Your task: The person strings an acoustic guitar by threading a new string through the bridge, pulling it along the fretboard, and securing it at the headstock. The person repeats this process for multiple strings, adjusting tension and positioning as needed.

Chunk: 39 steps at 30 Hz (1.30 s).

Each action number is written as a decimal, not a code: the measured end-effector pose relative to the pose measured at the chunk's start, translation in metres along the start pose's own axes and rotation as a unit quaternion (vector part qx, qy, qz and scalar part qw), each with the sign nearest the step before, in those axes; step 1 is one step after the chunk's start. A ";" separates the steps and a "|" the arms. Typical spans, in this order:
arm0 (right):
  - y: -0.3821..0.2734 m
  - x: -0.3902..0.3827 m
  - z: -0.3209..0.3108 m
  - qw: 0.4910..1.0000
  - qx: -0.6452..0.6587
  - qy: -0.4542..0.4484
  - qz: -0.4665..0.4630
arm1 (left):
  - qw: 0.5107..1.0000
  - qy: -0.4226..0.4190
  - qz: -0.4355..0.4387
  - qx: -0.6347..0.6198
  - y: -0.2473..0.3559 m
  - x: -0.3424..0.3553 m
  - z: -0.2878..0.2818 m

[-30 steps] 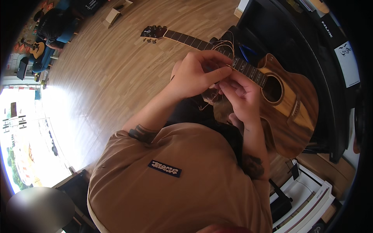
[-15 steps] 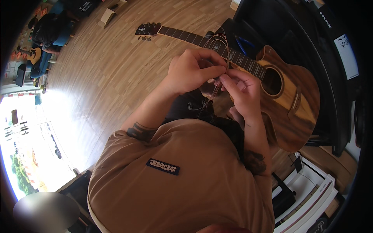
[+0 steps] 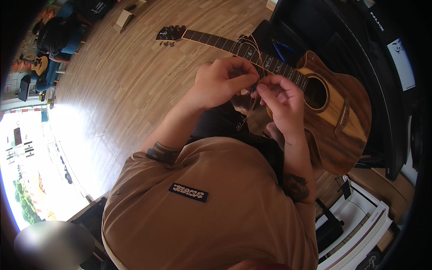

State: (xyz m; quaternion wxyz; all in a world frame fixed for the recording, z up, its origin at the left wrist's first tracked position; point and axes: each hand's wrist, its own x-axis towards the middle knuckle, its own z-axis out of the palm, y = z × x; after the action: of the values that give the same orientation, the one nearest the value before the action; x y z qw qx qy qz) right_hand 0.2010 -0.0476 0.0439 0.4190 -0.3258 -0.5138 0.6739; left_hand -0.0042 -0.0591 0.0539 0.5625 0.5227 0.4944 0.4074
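My left hand (image 3: pixel 220 83) and my right hand (image 3: pixel 282 103) meet just below the fretboard of a wooden acoustic guitar (image 3: pixel 348 135). The fingertips of both are pinched on thin bronze-coloured strings (image 3: pixel 249 42), which loop up over the neck and dangle beneath my fingers. The exact spot that each finger grips is too small to make out. The guitar lies at the right, its neck (image 3: pixel 209 39) running to the upper left and ending in a dark headstock (image 3: pixel 168 33). Behind the neck, a blue tool (image 3: pixel 283 51) rests on a black surface (image 3: pixel 263 29).
A person in dark clothing (image 3: pixel 54 38) sits at upper left near another guitar (image 3: pixel 39 65). An open cardboard box (image 3: pixel 123 20) is on the wood floor (image 3: pixel 112 81). A large black object (image 3: pixel 387 144) is at right, white equipment (image 3: pixel 369 225) at lower right, bright glass (image 3: pixel 31 171) at left.
My hands have drawn slightly apart, the right one edging rightward and the left one a little leftward. The guitar's headstock has shifted slightly up-left, and the string loops have changed shape.
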 end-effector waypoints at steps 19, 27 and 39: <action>0.002 0.000 -0.010 0.984 0.161 0.044 0.063 | 0.983 0.071 -0.013 -0.171 0.008 0.001 -0.022; 0.013 0.001 -0.021 0.975 0.191 0.102 0.049 | 0.966 0.194 0.004 -0.168 0.011 0.001 -0.057; 0.018 0.005 -0.012 0.953 0.283 0.084 0.065 | 0.982 0.084 0.008 -0.171 -0.010 -0.004 -0.006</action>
State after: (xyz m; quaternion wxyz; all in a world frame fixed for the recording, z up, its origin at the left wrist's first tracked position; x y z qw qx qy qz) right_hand 0.2055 -0.0405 0.0232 0.4908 -0.2821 -0.2430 0.7877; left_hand -0.0118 -0.0636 0.0443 0.5967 0.3865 0.4592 0.5326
